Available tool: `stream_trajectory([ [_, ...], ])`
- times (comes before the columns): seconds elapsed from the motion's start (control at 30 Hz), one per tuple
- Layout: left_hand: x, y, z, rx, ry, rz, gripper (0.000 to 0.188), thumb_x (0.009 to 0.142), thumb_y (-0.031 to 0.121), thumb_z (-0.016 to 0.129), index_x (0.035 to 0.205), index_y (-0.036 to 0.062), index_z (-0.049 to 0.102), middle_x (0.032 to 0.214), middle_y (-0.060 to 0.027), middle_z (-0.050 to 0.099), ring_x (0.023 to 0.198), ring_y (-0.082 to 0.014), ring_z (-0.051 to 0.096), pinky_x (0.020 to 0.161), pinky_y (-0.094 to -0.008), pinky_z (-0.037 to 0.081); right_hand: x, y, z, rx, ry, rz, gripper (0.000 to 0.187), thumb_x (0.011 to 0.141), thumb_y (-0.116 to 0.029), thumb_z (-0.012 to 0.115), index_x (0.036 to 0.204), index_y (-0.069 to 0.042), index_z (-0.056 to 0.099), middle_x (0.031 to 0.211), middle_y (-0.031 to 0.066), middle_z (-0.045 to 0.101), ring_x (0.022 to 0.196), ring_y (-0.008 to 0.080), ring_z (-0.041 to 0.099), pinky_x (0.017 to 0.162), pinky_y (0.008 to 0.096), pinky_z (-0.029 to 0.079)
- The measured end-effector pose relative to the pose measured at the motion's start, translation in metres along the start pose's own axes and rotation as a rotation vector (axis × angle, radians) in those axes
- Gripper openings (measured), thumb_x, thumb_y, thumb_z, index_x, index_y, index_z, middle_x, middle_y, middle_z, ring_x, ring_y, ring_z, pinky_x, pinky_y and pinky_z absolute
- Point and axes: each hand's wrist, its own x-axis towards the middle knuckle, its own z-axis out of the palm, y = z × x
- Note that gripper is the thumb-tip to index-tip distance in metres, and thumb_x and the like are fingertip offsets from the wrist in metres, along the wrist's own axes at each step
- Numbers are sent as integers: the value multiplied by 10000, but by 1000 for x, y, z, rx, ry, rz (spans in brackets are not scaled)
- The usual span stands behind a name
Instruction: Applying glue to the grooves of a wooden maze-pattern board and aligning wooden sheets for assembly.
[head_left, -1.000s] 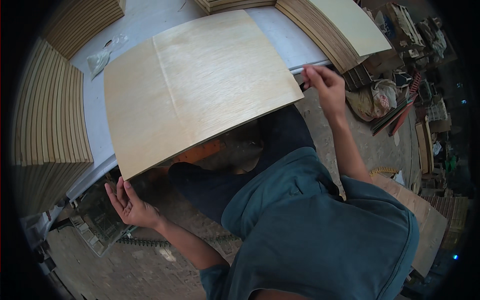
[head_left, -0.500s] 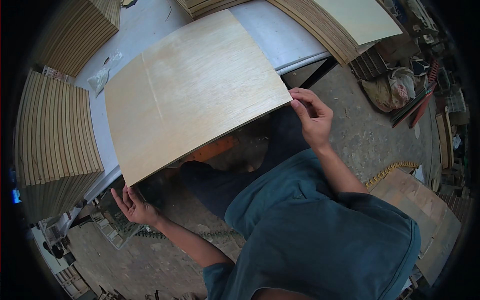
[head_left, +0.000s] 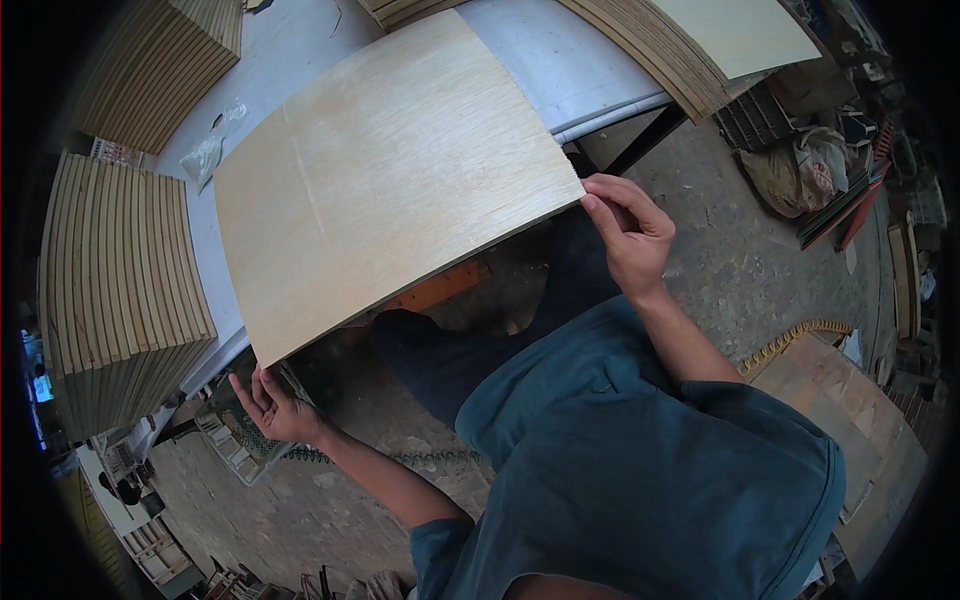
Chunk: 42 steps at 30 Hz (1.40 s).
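Note:
A wide, pale plywood sheet [head_left: 390, 190] lies over the white table [head_left: 545, 60], its near edge jutting past the table's front edge toward me. At the sheet's near right corner, my right hand [head_left: 638, 235] pinches the edge between thumb and fingers. My left hand [head_left: 282, 412] is at the near left corner, gripping it with the thumb and fingertips while some fingers stick out to the side. A faint straight line crosses the sheet's face. The undersides of both corners are hidden.
Stacked boards [head_left: 125, 260] stand left of the sheet, with another stack [head_left: 165, 75] behind. A further stack [head_left: 690, 75] sits at the table's right, topped by a pale sheet. Beside it are plastic bags [head_left: 820, 165]. A yellow coiled hose [head_left: 795, 340] lies right of me.
The view has shifted slightly, so surroundings sit a little further right. Both hands keep their grip on the plywood sheet, which has hardly moved.

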Motion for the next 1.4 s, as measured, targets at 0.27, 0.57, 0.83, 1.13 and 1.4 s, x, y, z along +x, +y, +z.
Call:
stream_trajectory([
  [0.27, 1, 0, -2, 33, -32, 22, 462, 894, -12, 601, 1329, -40, 449, 966, -115, 655, 912, -148, 616, 863, -253, 514, 0, 5, -3, -63, -39, -39, 154, 827, 77, 647, 973, 38, 675, 1016, 128, 643, 893, 121, 610, 707, 191, 478],
  [0.57, 0, 0, -3, 41, -17, -5, 459, 895, -7, 603, 1324, -55, 447, 962, -121, 666, 912, -144, 615, 861, -247, 500, 1, 4, -4, -109, -52, -67, 144, 820, 81, 647, 957, 45, 668, 997, 131, 648, 884, 143, 615, 709, 202, 468],
  [0.83, -1, -8, -3, 153, 32, 71, 424, 891, -20, 602, 1298, -45, 485, 925, -118, 665, 874, -144, 619, 838, -244, 509, 1, 8, -4, -129, -55, -70, 138, 818, 73, 655, 954, 50, 664, 982, 135, 652, 875, 149, 614, 707, 207, 467],
  [1.13, -2, -15, -5, 88, 69, 77, 411, 878, -54, 597, 1279, -39, 506, 958, -121, 649, 881, -145, 610, 833, -244, 528, -2, 12, -1, -111, -54, -121, 178, 813, 78, 664, 986, 36, 664, 1010, 131, 644, 864, 123, 604, 667, 187, 455],
  [1.4, 5, -33, -16, 111, -28, 97, 211, 900, 5, 598, 1099, -59, 630, 1025, -98, 629, 938, -165, 603, 861, -285, 524, -2, 12, 0, -101, -7, -85, 196, 815, 74, 667, 1007, 30, 672, 1013, 118, 642, 778, 75, 568, 604, 168, 425],
])
